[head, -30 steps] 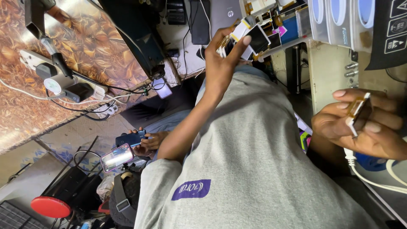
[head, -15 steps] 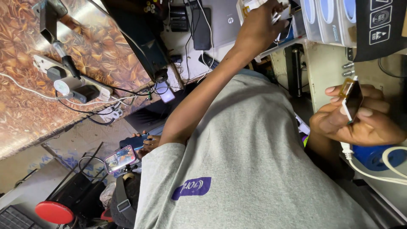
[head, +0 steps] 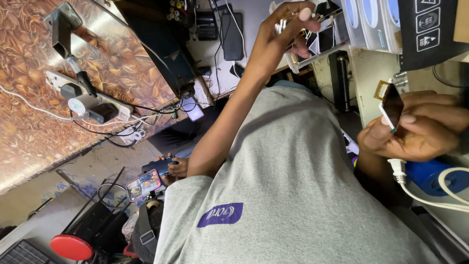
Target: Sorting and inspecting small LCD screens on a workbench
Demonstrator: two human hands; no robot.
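Person holding small phone parts in both raised hands.
Left hand (head: 286, 29) pinches thin white strips (head: 282, 23); right hand (head: 425, 129) pinches a small dark screen panel (head: 392, 105) above the cluttered desk (head: 220, 68).

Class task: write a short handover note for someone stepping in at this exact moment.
Left hand: raised over the parts box, pinching small white parts.
Right hand: holds a small dark screen with a gold tab, near the chest.
Done: both items are in hand.
Left: they are far apart, nothing joined.
The lit phone lower down is with another person.
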